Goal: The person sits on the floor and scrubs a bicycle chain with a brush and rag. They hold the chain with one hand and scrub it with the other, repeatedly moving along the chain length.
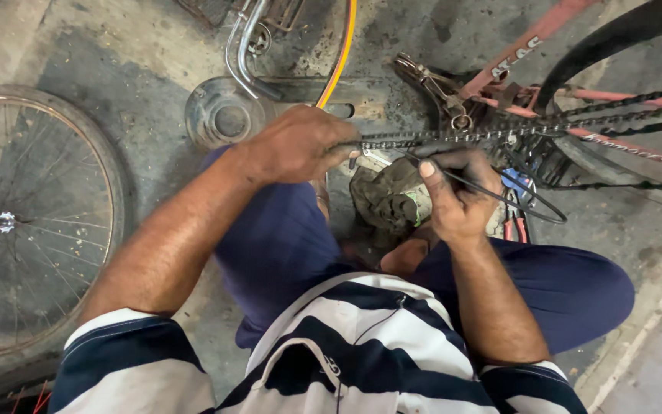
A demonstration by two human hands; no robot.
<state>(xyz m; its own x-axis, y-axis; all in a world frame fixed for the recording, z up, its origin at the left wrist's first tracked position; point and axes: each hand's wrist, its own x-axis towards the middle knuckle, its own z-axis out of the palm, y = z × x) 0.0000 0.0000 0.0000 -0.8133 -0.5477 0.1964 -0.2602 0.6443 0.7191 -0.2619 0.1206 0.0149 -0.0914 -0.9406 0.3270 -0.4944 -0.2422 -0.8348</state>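
Stained concrete floor (116, 77): left grip (300, 144) pinches bicycle chain (423, 138) taut, right grip (457, 192) closed on thin black wire (522, 203) underneath, rag (385, 195) parked between knees.

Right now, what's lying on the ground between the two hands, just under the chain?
In the head view, a crumpled, greasy rag lies on the floor between the left hand and the right hand, just below the bicycle chain both hands hold.

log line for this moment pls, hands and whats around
left hand: grips chain | right hand: pinches chain, thin black cable looped under it | nearby: red bike frame, dirty rag, loose wheel
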